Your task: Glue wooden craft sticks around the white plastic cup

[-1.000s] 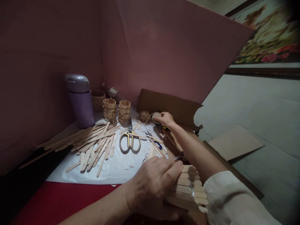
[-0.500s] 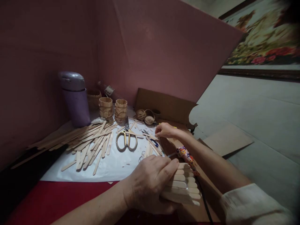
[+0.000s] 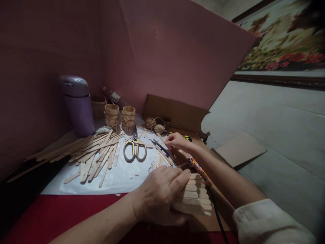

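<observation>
My left hand (image 3: 165, 196) is wrapped around a piece built of wooden craft sticks (image 3: 194, 195), whose rounded ends stick out to the right in rows. My right hand (image 3: 176, 140) is pinched around a single craft stick (image 3: 160, 137) above the sheet's right side. Close to those fingers lie thread snips (image 3: 161, 148) with dark blue handles and a yellow-and-black utility knife (image 3: 187, 138). Under my right forearm rests a flower-patterned tool (image 3: 199, 169), perhaps a glue gun, near a black cord (image 3: 218, 217).
Many loose craft sticks (image 3: 101, 159) spread over the white sheet (image 3: 119, 181). Gold-handled scissors (image 3: 135, 150) lie mid-sheet. Behind stand two stick cups (image 3: 112, 117), a purple bottle (image 3: 80, 113) and twine balls (image 3: 150, 123). Cardboard (image 3: 175, 115) leans at the back.
My right hand has lifted slightly and now has a craft stick in its fingertips. The snips and knife show more fully. My left hand keeps its hold, and the view has shifted slightly.
</observation>
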